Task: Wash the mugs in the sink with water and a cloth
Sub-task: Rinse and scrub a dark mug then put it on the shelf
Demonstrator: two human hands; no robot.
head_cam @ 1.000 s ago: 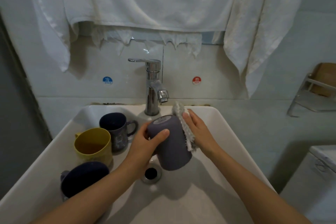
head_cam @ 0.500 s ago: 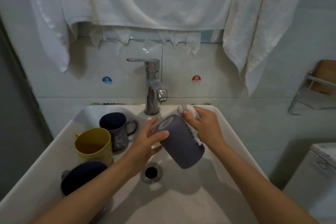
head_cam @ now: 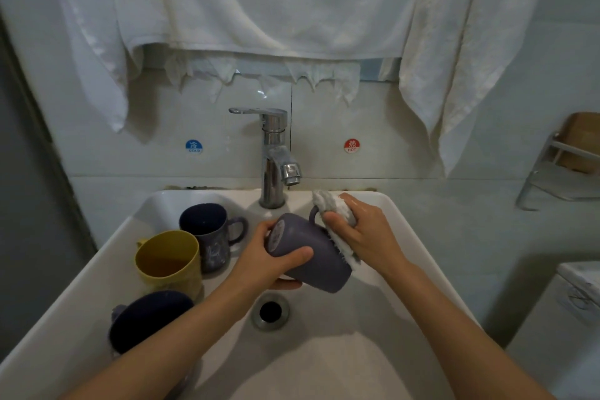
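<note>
Scrubbing is in hand: the left hand (head_cam: 259, 261) clamps its fingers round the tilted grey-purple ceramic mug (head_cam: 313, 258) over the middle of the white sink (head_cam: 97, 286). The right hand (head_cam: 365, 234), fingers curled on a white cloth (head_cam: 337, 209), rubs its side. Next, probably rotate it.

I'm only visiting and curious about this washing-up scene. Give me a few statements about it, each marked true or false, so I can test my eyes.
1. The left hand holds a purple mug tilted over the sink, in front of the faucet. True.
2. The right hand presses a white cloth against that mug. True.
3. A strong stream of water pours from the faucet. False: no stream shows at the spout.
4. Only one other mug sits in the sink. False: three do, a yellow mug, a dark blue mug behind it and another dark mug nearest the camera.
5. White towels hang on the wall above the faucet. True.
</note>
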